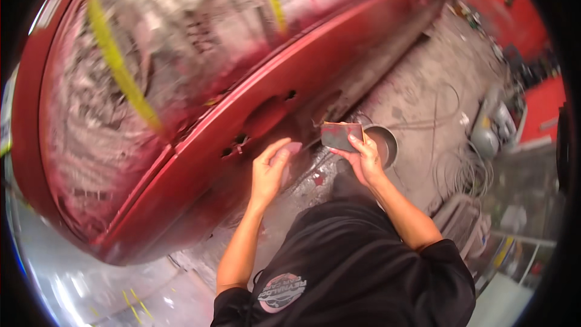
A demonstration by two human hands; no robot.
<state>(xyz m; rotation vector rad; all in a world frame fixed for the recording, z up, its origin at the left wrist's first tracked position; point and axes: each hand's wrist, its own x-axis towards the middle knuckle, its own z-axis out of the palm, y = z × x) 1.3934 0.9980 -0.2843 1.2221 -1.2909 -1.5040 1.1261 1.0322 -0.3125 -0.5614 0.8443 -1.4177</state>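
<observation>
My left hand (270, 169) is closed around a small dull-pink pad (294, 148), held just off the red car body panel (224, 145). To its right, my right hand (367, 162) pinches a folded piece of dark grey sandpaper (340, 136) with brownish edges, the thumb lying on its face. The two hands are apart. Directly behind the sandpaper stands a round bucket (389, 145), partly hidden by my right hand. The panel is matte red, with several holes cut in it near my left hand.
Crumpled, overspray-dusted masking sheet (200, 30) covers the car's opening, held by yellow tape (118, 60). A coiled hose (469, 172) lies on the grey, stained floor (417, 91) at right. Beyond it are a grey tank-like object (485, 127) and red cabinets (544, 109).
</observation>
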